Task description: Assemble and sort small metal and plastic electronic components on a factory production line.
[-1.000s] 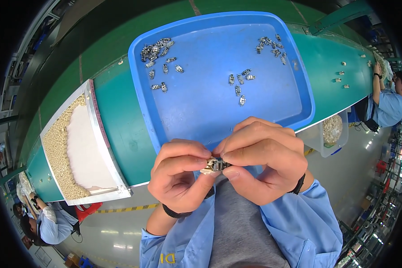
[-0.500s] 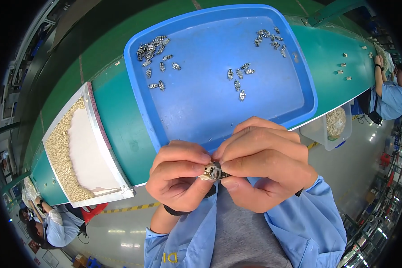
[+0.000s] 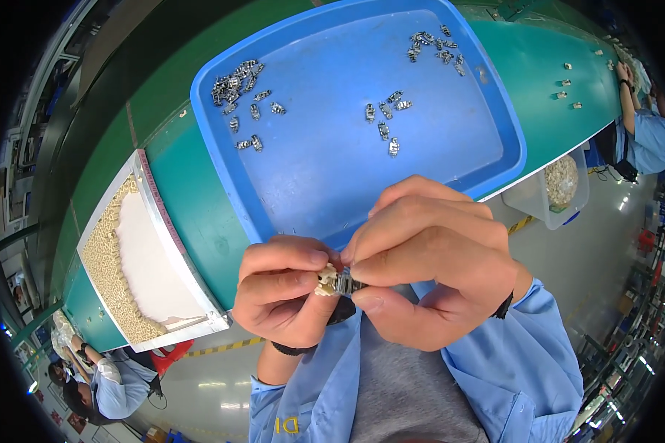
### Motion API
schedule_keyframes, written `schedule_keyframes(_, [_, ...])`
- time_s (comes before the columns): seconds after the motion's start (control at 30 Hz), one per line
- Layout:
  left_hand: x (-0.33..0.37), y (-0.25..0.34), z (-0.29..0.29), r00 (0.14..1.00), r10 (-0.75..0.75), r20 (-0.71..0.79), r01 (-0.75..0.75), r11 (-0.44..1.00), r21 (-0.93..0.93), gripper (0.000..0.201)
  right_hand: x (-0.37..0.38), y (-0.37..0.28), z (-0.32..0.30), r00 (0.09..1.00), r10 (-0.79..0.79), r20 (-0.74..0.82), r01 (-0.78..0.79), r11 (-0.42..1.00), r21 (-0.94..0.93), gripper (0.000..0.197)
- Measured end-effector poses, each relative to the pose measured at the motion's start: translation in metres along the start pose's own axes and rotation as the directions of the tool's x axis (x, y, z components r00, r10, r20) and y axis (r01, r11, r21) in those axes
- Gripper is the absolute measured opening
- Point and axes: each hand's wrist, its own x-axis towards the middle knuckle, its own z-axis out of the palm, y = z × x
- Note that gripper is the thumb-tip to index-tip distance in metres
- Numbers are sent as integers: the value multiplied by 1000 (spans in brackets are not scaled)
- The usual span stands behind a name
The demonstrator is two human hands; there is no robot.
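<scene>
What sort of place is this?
Most likely a factory workroom. There's a long green bench, a blue tray with lots of little metal parts, and other people in blue shirts at the bench too.

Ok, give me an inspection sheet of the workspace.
Surface: long green bench, bearing a blue rectangular plastic tray and a white metal-edged board.
Job's things: small cream part touching small silvery metal part; loose metal parts grouped in the tray.
Clutter: small pale pieces scattered at the bench's right.
Hands: left hand pinches the cream part, right hand the metal part.
Cables: nothing seen near the hands.
Surroundings: co-workers in light-blue shirts at both sides.
</scene>
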Motion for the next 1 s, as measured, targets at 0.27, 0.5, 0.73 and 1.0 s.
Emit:
schedule_keyframes(0.27, [-2, 0, 2, 999, 41, 0, -41, 999, -27, 33, -8, -1, 7, 998, -34, -47, 36, 998, 48, 16])
schedule_keyframes(0.5, [0, 3, 1, 998, 51, 24, -51, 999, 14, 35, -7, -4, 9, 997, -45, -58, 44, 999, -27, 14])
schedule_keyframes(0.73, [-1, 4, 2, 997, 58, 46, -58, 998, 7, 36, -6, -5, 9, 998, -28, -55, 27, 999, -26, 12])
schedule_keyframes(1.0, [-2, 4, 4, 997, 61, 36, -62, 998, 13, 35, -8, 3, 14, 990, -127, -61, 118, 984, -136, 14])
